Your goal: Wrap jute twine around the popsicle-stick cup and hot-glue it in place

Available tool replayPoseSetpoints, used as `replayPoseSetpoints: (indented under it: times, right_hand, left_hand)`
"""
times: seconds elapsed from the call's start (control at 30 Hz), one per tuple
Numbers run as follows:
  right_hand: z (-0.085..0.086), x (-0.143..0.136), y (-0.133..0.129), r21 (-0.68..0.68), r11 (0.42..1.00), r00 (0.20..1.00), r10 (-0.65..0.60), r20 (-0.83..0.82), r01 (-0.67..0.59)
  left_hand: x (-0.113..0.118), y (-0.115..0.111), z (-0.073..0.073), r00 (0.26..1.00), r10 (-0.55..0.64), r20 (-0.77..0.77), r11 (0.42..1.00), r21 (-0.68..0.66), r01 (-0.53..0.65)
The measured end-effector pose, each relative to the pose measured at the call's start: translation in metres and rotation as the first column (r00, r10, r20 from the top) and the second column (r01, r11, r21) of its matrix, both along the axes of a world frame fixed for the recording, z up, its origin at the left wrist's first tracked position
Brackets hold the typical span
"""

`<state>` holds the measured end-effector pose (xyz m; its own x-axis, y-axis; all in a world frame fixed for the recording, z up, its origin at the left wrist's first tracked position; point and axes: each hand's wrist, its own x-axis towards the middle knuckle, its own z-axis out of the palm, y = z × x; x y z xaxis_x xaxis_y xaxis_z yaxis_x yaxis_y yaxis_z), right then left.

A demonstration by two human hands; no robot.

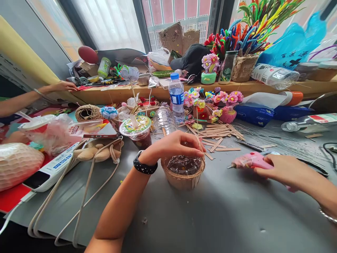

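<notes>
A small round pot (181,181), clad in craft sticks with twine along its rim and a clear plastic liner inside, stands on the grey table (168,218). Over its far rim reaches my left hand (181,144), fingers pinched on a strand of twine (199,140) at the right side of the rim. To the right, my right hand (281,168) grips a pink hot glue gun (251,160), its nozzle pointing left toward the pot, apart from it. The trigger fingers are partly hidden beneath.
Loose craft sticks (213,133) and thin wires (286,147) lie behind. A water bottle (177,98), a lidded drink cup (137,130) and pipe-cleaner flowers (218,100) stand farther back. Left are a twine roll (88,113), a corded bag (97,151) and another person's hand (63,86).
</notes>
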<state>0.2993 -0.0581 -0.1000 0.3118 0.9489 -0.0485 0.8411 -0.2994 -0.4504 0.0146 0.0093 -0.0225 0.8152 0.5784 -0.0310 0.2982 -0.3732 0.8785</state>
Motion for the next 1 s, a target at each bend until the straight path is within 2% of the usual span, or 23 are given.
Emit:
replayPoseSetpoints:
  times: [0.03, 0.1, 0.2, 0.37, 0.6, 0.77, 1.0]
  right_hand:
    - [0.007, -0.001, 0.003, -0.155, 0.987, 0.999, 0.047, -0.022, -0.05]
    - [0.018, -0.007, 0.007, -0.199, 0.979, 0.999, 0.052, -0.003, -0.052]
    - [0.025, -0.021, 0.003, -0.06, 0.998, 0.999, 0.031, 0.018, -0.03]
    - [0.015, -0.042, -0.013, 0.097, 0.993, 0.993, 0.08, -0.082, -0.072]
    - [0.0, -0.056, -0.024, 0.391, 0.918, 0.997, 0.075, -0.008, -0.066]
    - [-0.007, -0.061, -0.026, 0.421, 0.905, 0.998, 0.061, -0.006, -0.052]
    - [-0.01, -0.059, -0.027, 0.422, 0.9, 0.994, 0.104, 0.04, -0.111]
  left_hand:
    - [0.0, 0.0, 0.0, 1.0, -0.003, 0.008, 1.0, -0.01, 0.004]
    - [-0.001, 0.001, -0.001, 1.0, -0.013, 0.022, 1.0, -0.026, 0.014]
    - [-0.002, 0.002, -0.001, 0.998, -0.035, 0.044, 0.999, -0.035, 0.036]
    - [-0.004, 0.003, 0.0, 0.998, -0.046, 0.048, 0.997, -0.055, 0.049]
    - [-0.005, 0.005, 0.0, 0.996, -0.068, 0.062, 0.984, -0.16, 0.077]
    - [-0.004, 0.003, 0.0, 0.996, -0.065, 0.067, 0.983, -0.165, 0.076]
    - [-0.004, 0.002, 0.0, 0.998, -0.047, 0.041, 0.982, -0.183, 0.054]
